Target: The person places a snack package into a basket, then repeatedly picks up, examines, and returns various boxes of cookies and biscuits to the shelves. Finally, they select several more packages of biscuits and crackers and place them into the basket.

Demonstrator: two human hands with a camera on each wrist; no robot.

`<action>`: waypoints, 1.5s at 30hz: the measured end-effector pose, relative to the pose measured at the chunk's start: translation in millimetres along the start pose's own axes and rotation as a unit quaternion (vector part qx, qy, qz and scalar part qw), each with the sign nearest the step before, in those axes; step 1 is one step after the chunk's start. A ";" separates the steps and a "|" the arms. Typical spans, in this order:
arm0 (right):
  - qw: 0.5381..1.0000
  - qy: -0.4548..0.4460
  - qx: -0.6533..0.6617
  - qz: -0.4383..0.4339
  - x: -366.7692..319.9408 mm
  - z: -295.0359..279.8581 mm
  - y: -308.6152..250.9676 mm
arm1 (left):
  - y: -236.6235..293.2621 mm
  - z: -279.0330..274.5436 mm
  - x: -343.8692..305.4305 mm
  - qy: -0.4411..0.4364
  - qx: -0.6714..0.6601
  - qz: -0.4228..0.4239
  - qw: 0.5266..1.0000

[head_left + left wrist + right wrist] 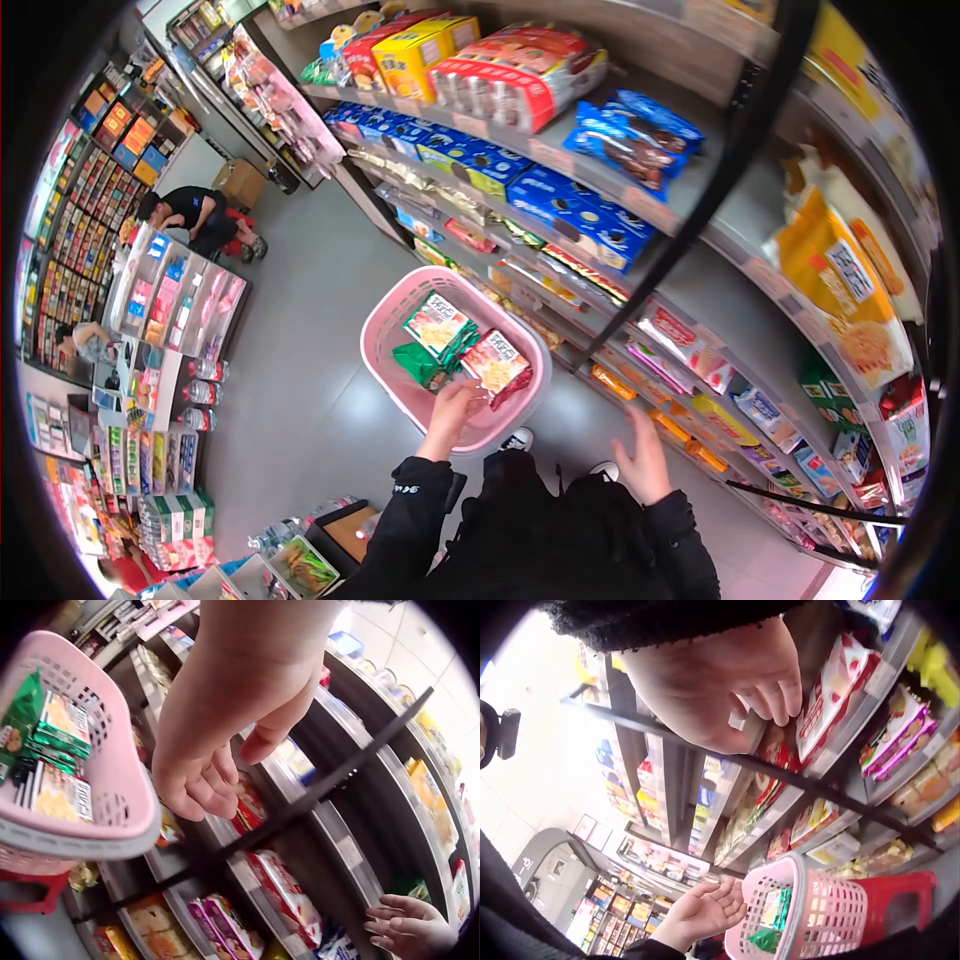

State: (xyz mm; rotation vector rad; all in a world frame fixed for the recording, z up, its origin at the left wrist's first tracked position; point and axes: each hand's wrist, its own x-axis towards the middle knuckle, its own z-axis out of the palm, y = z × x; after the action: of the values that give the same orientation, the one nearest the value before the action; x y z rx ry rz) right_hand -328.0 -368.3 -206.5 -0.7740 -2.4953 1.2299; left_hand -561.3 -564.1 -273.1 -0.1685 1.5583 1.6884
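Observation:
A pink basket (377, 330) holds a green pack (418, 365), a white-and-green pack (438, 322) and a white-and-red pack (495, 362). Over the basket's near side is my left hand (452, 415), fingers loosely bent and holding nothing; in the left wrist view that hand (225, 712) hangs beside the basket (112, 750). My right hand (645, 460) is empty between the basket and the shelves, its fingers spread. The right wrist view shows this hand (727, 690) with relaxed fingers, and the left hand (705, 911) near the basket rim (795, 900).
Shelves of packaged snacks (580, 215) run along the right, with a dark bar (690, 220) crossing in front. A red stand (904, 892) is beneath or beside the basket. Farther left, a person (205, 215) sits by a display rack (175, 290). Bottles and boxes (300, 560) lie at the lower left.

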 end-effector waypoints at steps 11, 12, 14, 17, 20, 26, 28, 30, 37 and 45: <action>0.967 -0.237 0.021 -0.092 109.7 233.0 -53.8 | -16.5 -140.9 52.3 0.146 -0.094 0.062 0.983; 0.961 -0.270 0.037 -0.051 119.4 249.7 -57.8 | -19.4 -148.1 54.2 0.141 -0.082 0.051 0.985; 0.952 -0.302 0.052 -0.008 135.1 279.3 -61.1 | -21.2 -150.6 51.4 0.142 -0.064 0.051 0.986; 0.950 -0.302 0.021 0.069 152.8 312.3 -63.6 | -13.1 -144.6 40.1 0.147 -0.021 0.037 0.988; 0.970 -0.235 -0.039 0.042 164.2 342.5 -59.3 | -9.2 -146.1 31.9 0.138 -0.017 0.042 0.989; 0.955 -0.243 -0.154 0.066 174.3 378.0 -60.5 | -11.6 -154.6 21.2 0.132 -0.035 0.018 0.990; 0.952 -0.233 -0.178 0.082 173.9 380.6 -63.8 | -12.1 -157.0 19.3 0.121 -0.025 0.015 0.992; 0.946 -0.252 -0.182 0.094 176.1 382.0 -65.6 | -14.9 -159.5 19.8 0.120 -0.019 0.015 0.992; 0.912 -0.314 -0.233 0.123 180.0 368.8 -70.4 | -13.1 -160.5 23.4 0.112 0.001 0.015 0.994; 0.957 -0.287 -0.024 0.048 173.5 347.7 -29.4 | -12.7 -154.4 25.2 0.100 -0.033 -0.004 0.994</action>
State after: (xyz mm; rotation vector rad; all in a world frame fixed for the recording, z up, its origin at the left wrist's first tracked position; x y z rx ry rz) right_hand -635.3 -513.9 -396.9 -0.6187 -2.9747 1.6244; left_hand -633.8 -689.8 -332.9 -0.3881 1.6458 1.7614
